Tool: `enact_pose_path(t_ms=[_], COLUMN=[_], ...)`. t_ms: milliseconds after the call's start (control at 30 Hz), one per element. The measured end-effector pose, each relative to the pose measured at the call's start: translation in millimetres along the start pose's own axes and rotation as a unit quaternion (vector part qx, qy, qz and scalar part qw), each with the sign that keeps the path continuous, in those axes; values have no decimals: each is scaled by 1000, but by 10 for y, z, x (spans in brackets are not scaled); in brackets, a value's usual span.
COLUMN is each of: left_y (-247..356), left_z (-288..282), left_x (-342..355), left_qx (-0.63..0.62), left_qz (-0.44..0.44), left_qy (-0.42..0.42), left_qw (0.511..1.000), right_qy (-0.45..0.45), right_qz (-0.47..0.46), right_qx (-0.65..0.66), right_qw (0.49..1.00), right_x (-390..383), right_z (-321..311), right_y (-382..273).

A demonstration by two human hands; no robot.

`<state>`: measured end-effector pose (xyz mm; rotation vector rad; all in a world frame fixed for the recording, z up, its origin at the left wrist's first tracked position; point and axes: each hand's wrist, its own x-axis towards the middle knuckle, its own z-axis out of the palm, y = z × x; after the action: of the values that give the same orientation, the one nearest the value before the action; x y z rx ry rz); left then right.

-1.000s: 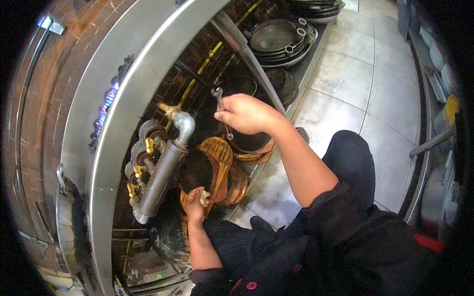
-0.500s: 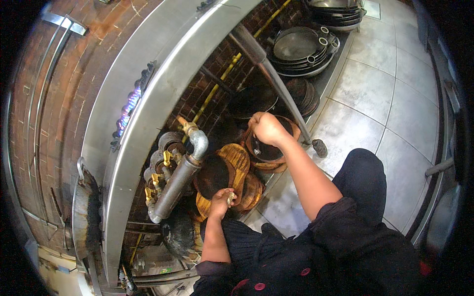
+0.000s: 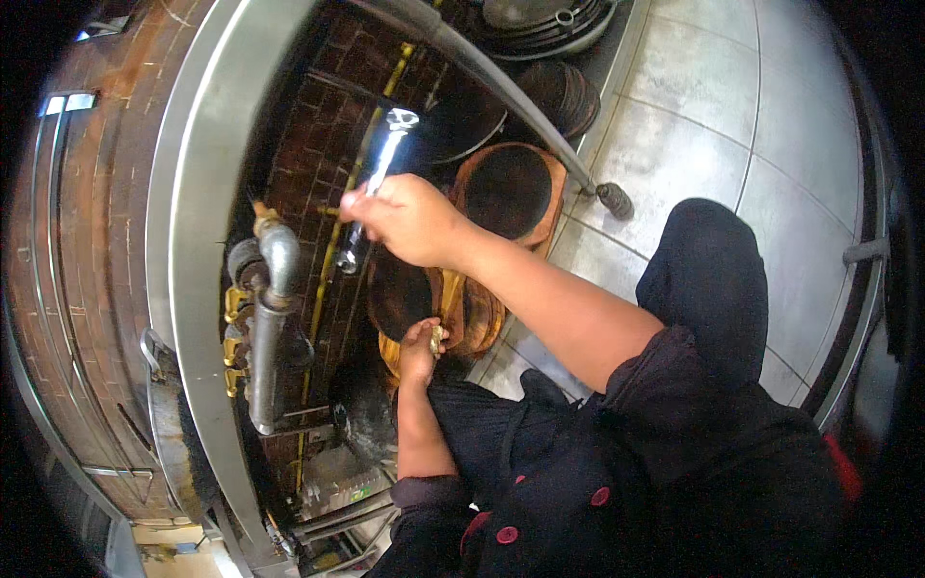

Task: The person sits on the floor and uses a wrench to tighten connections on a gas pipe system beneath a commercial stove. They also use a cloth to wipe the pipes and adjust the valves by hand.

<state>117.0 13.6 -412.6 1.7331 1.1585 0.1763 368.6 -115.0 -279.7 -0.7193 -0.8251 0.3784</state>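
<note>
My right hand (image 3: 409,220) is closed around the middle of a shiny metal wrench (image 3: 390,149). Both ends of the wrench stick out past my fist, one upward and one down. It is raised over the dark space under the steel counter, to the right of a pipe with brass valves (image 3: 262,328). Below, my left hand (image 3: 420,353) pinches a small pale yellowish piece (image 3: 436,339) that I cannot make out further. That hand is beside the dark skillets on wooden boards (image 3: 403,294).
A steel counter edge (image 3: 183,289) runs along the left. A slanting metal leg (image 3: 501,91) ends in a dark foot (image 3: 615,200) on the tiled floor (image 3: 694,144). Another skillet on a wooden board (image 3: 506,193), dark round plates (image 3: 559,101) and stacked pans (image 3: 540,29) lie beyond.
My right hand has moved left and up from over the far skillet, bringing the wrench into clear sight. My left hand keeps its small piece. The view has shifted; the burner flame has left it.
</note>
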Motion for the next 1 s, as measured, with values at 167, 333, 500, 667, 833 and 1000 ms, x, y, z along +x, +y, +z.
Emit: enact_pose_path(t_ms=[167,333,500,667,833,1000], left_y=[55,-53,381,300,209,191], left_z=[45,53,365,254,207,185], left_x=[65,34,-134,-67,-78,-86], left_qx=[11,-9,52,41,35,42], left_qz=[2,4,13,33,41,42], left_qy=[-1,23,109,92,79,66], left_qw=[1000,1000,993,994,995,996], right_qy=[29,37,133,171,168,153], right_qz=[-131,-111,-194,-200,-279,-325], right_qx=[-109,19,93,97,48,7], right_qw=[985,993,967,960,944,933], right_x=[-68,-159,-222,-327,-408,-423], right_z=[38,108,250,397,489,511], right_y=[-286,-362,-469,-482,-497,-486])
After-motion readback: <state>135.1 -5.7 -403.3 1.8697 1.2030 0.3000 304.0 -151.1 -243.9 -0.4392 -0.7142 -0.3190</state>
